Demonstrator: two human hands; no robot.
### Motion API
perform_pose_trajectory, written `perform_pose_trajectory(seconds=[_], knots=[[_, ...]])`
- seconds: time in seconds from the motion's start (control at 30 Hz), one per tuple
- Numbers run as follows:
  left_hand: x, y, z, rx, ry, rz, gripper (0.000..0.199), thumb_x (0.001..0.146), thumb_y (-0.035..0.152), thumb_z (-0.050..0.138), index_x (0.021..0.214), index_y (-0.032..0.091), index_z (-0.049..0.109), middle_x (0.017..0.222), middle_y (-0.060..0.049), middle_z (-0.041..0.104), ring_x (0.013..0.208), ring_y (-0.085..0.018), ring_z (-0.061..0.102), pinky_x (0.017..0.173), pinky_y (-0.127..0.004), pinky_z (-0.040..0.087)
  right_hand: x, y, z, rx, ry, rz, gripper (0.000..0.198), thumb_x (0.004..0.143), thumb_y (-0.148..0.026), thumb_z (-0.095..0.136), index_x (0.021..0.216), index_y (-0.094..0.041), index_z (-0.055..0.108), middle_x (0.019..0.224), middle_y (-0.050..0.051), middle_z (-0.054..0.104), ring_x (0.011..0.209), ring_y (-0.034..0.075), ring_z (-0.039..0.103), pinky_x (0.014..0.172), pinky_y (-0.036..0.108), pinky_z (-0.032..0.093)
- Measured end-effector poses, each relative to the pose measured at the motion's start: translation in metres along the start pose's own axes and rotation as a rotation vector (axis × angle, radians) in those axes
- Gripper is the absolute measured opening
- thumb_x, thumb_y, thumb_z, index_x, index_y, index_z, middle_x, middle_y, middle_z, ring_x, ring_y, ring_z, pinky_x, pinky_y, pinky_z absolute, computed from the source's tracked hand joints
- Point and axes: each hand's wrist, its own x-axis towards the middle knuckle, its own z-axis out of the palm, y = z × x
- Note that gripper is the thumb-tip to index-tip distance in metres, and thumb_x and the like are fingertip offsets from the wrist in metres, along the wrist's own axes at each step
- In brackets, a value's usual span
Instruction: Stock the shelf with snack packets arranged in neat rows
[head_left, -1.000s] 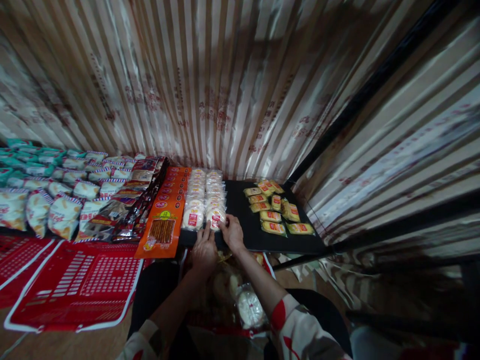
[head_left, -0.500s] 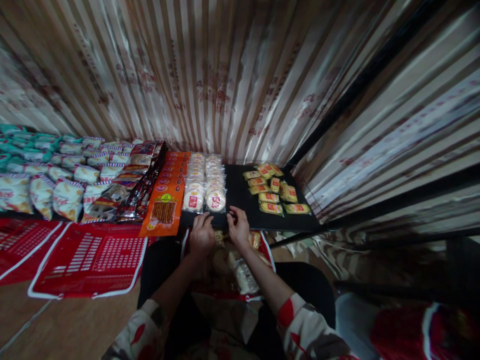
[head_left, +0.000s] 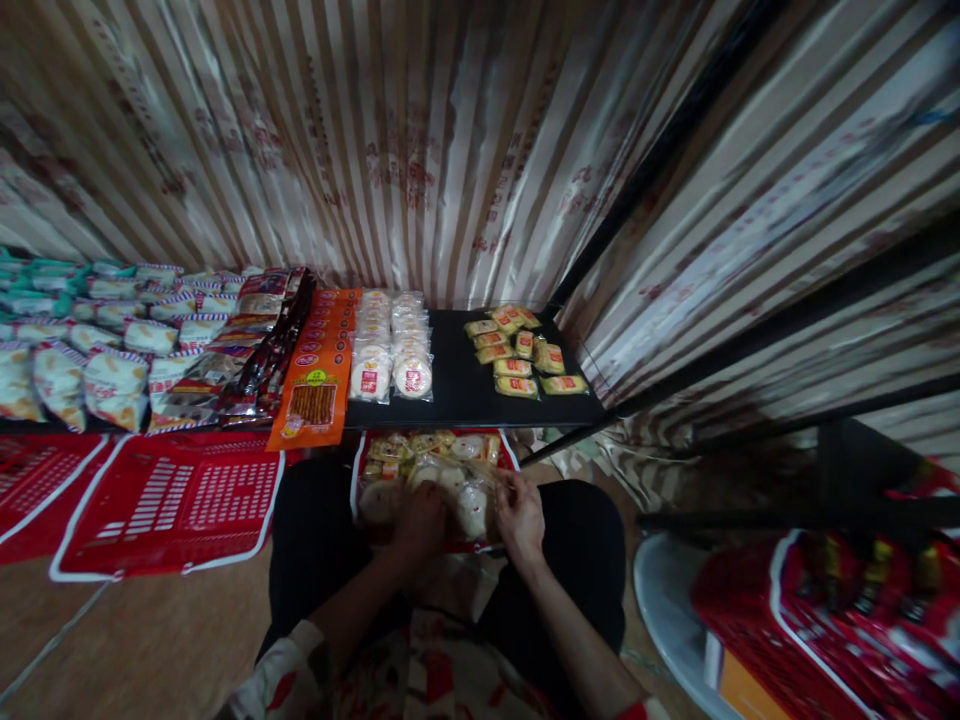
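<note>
Between my knees, a red basket holds several clear-wrapped packs of round white crackers and small yellow packets. My left hand reaches down onto the cracker packs; its fingertips are dim and mostly hidden. At the basket's right side, the curled fingers of my right hand pinch the wrapper edge of a cracker pack. On the black shelf above, two rows of round cracker packs stand beside an orange bag of brown sticks. Loose yellow packets lie farther right on it.
Dark brown bags and white snack bags fill the shelf's left side. A red basket sits on the floor below. Black frame bars slant at right, near another red basket. Striped curtain hangs behind.
Both hands have come down from the shelf's front edge into the basket between my knees. The cracker rows on the shelf look the same. The view has shifted slightly.
</note>
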Motion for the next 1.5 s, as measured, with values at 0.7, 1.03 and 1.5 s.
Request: perform_pose_trajectory(seconds=[0.7,1.03,1.5], knots=[[0.004,0.0,0.023,-0.254,0.225,-0.201,0.052,0.071,0.008,0.043,0.123,0.013,0.049,0.122,-0.013,0.056,0.11,-0.023,0.053,0.097,-0.032,0.038,-0.019,0.004,0.008,0.044,-0.238,0.229,0.04,0.073,-0.028,0.048,0.111,-0.02,0.058,0.095,0.005,0.066,0.084,0.018,0.063,0.077,0.028,0.048],[0.012,-0.012,-0.003,-0.386,0.312,-0.228,0.016,0.07,0.015,0.048,0.076,0.017,0.063,0.074,-0.002,0.063,0.077,-0.018,0.058,0.075,-0.031,0.046,-0.006,-0.027,0.009,0.291,-0.24,0.112,0.028,0.07,-0.033,0.052,0.089,-0.02,0.068,0.08,0.003,0.069,0.07,0.017,0.062,0.069,0.03,0.051],[0.01,-0.014,-0.044,-0.846,0.422,-0.126,0.014,0.067,0.026,0.057,0.078,0.018,0.058,0.08,-0.003,0.063,0.079,-0.016,0.06,0.073,-0.027,0.048,-0.01,-0.082,0.001,0.373,-0.179,-0.026,0.023,0.067,-0.022,0.049,0.083,-0.023,0.066,0.105,0.007,0.06,0.1,0.021,0.055,0.079,0.032,0.049]])
